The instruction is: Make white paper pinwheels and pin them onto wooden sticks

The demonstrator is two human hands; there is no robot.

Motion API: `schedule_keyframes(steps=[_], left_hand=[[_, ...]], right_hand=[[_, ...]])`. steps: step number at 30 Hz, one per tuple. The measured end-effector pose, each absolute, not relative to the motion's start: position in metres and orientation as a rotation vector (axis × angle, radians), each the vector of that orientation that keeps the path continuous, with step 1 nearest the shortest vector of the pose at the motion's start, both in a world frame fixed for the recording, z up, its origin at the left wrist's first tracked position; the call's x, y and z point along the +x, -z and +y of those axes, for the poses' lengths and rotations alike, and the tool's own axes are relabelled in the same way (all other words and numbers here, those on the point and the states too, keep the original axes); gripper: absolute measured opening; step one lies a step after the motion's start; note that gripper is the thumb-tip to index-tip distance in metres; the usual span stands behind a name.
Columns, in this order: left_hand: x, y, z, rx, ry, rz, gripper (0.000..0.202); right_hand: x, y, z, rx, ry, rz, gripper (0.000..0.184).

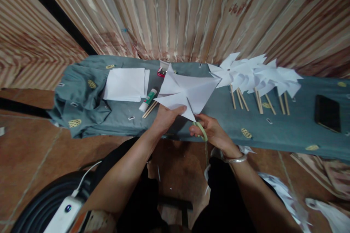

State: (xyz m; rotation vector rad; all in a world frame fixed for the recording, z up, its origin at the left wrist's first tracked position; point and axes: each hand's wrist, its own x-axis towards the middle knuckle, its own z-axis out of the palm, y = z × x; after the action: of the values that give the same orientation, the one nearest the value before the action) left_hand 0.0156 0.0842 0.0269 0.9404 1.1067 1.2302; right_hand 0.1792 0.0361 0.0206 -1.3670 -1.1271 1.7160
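Centrally, one cut white sheet (201,89) is pinched in the left hand (166,116), thumb on top, above the grey-green cloth (224,125), while the right hand (212,131) grips green-handled scissors (203,130), blades at the sheet's near part. Left of it lie a paper stack (124,84), a glue stick (148,100) and wooden sticks (150,110); behind it, a small red box (161,72); to its right, several stick-mounted paper pinwheels (253,74) and, farther right, a black phone (327,113)
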Motion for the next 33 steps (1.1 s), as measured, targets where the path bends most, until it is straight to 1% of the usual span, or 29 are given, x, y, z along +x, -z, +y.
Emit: schedule_keyframes(steps=[1, 3, 15, 19, 28, 33], left_hand=[[0.0157, -0.0268, 0.0840, 0.943, -1.224, 1.108, 0.030], [0.0160, -0.0269, 0.0835, 0.946, -1.215, 1.107, 0.029], [0.0152, -0.0270, 0.0833, 0.937, -1.205, 1.107, 0.035], [0.0148, -0.0269, 0.0830, 0.940, -1.210, 1.124, 0.035], [0.0148, -0.0233, 0.0820, 0.931, -1.198, 1.086, 0.032], [0.0153, -0.0245, 0.0806, 0.915, -1.184, 1.093, 0.033]], right_hand=[[0.1797, -0.0201, 0.0362, -1.371, -1.712, -1.129, 0.070], [0.1803, -0.0202, 0.0364, -1.375, -1.708, -1.134, 0.073], [0.1808, -0.0193, 0.0387, -1.387, -1.698, -1.163, 0.071], [0.1803, -0.0187, 0.0378, -1.364, -1.704, -1.172, 0.072], [0.1843, -0.0133, 0.0376, -1.365, -1.668, -1.256, 0.064], [0.1829, -0.0144, 0.0377, -1.369, -1.684, -1.218, 0.066]])
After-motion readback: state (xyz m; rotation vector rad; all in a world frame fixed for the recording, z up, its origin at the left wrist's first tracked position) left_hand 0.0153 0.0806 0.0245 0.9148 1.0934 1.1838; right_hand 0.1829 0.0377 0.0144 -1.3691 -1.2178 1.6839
